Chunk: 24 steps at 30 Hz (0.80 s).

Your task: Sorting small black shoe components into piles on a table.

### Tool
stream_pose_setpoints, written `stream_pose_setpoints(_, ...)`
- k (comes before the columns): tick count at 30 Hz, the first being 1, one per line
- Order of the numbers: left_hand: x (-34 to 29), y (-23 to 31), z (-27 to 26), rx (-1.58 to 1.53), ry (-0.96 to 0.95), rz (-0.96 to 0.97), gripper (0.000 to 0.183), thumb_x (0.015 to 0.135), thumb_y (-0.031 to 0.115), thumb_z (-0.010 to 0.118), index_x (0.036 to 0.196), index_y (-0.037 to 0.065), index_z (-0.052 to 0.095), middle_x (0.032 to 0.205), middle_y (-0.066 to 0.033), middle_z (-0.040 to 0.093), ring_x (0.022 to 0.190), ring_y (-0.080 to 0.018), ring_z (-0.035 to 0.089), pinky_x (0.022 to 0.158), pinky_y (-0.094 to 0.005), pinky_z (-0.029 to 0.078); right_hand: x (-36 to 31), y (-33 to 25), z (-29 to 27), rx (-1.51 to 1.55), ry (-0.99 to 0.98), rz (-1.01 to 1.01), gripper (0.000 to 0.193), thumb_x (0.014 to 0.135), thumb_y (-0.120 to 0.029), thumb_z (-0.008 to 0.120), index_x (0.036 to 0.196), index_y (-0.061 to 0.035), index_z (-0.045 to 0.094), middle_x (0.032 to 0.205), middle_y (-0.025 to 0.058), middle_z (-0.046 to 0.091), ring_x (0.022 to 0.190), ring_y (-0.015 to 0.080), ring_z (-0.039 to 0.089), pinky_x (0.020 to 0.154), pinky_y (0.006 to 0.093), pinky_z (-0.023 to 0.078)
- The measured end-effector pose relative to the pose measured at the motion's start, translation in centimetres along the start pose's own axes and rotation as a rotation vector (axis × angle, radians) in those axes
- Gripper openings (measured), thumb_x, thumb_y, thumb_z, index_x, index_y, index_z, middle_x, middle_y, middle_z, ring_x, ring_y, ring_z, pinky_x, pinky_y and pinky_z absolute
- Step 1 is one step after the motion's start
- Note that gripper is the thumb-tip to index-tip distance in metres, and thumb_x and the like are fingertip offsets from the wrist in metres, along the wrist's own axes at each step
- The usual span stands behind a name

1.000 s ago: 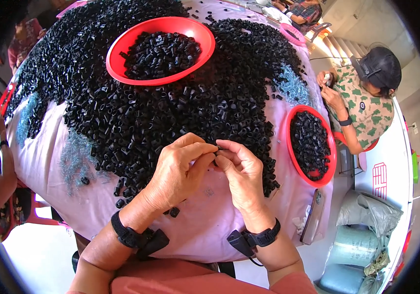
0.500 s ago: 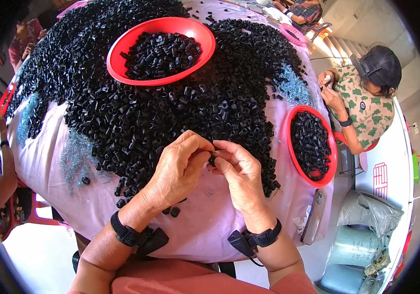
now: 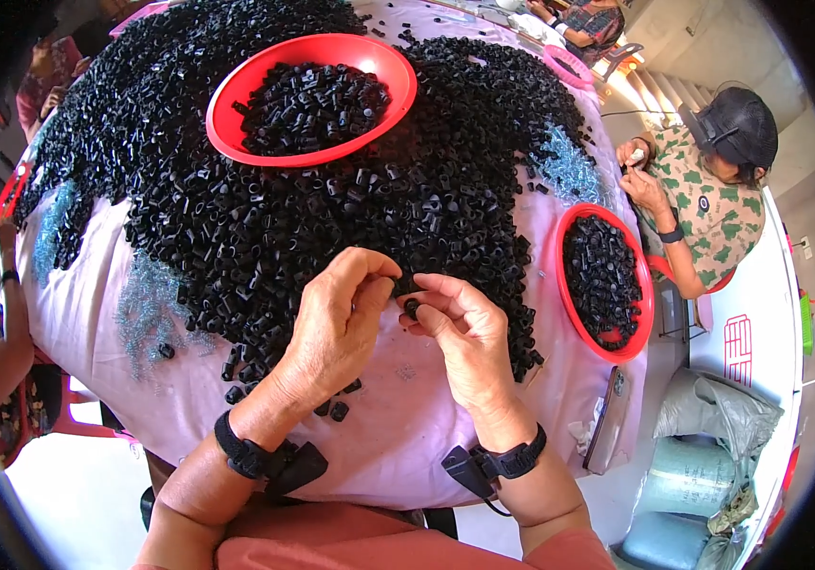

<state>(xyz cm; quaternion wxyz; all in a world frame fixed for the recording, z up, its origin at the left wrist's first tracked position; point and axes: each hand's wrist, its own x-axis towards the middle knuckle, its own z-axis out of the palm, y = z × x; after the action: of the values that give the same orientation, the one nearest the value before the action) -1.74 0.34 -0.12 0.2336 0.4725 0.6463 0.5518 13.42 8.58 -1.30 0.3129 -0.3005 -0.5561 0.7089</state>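
Between the thumb and fingers of my right hand (image 3: 472, 347) is a small black plastic piece (image 3: 413, 308), round at the end that shows. My left hand (image 3: 333, 309) is a little apart from it, thumb and forefinger pinched together; whatever they hold, if anything, is too small to make out. Both hands hover at the near edge of a large heap of black plastic pieces (image 3: 265, 218). Below them, a few tiny clear bits (image 3: 405, 370) lie on the pink cloth (image 3: 398, 442).
A red basin (image 3: 224, 123) of black pieces sits on the heap, and a red bowl (image 3: 643, 328) of them stands at right. Small clear bluish parts (image 3: 149, 309) lie at left. A phone-like object (image 3: 605, 423) rests near the right edge. Co-workers sit around, one in a cap (image 3: 735, 128).
My left hand has drawn slightly left, away from my right hand. The black piece now shows clearly in my right fingers, which have stayed nearly in place.
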Motion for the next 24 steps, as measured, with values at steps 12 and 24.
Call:
stream_pose_setpoints(12,0.2,0.1,0.5,-0.111,-0.034,0.159,0.013,0.091,-0.007,0.061,0.101,-0.001,0.068,0.097,-0.0109,0.065,0.089,-0.0242,0.066,0.078,-0.0329,0.053,0.1,-0.3,-0.7,0.329,-0.129,0.151,0.030,0.101,-0.005,0.061,0.131,-0.0010,0.060,0.113,0.0078,0.071,0.092,0.0150,0.071,0.088,0.0301,0.059)
stream_pose_setpoints(24,0.3,-0.1,0.0,-0.112,-0.077,0.228,0.020,0.090,-0.011,0.057,0.104,0.000,0.066,0.102,-0.0095,0.065,0.095,-0.0175,0.064,0.082,-0.0293,0.052,0.4,0.5,-1.3,0.438,-0.138,0.165,0.032,0.100,-0.005,0.063,0.132,-0.0026,0.060,0.107,0.0064,0.072,0.092,0.0150,0.071,0.084,0.0289,0.060)
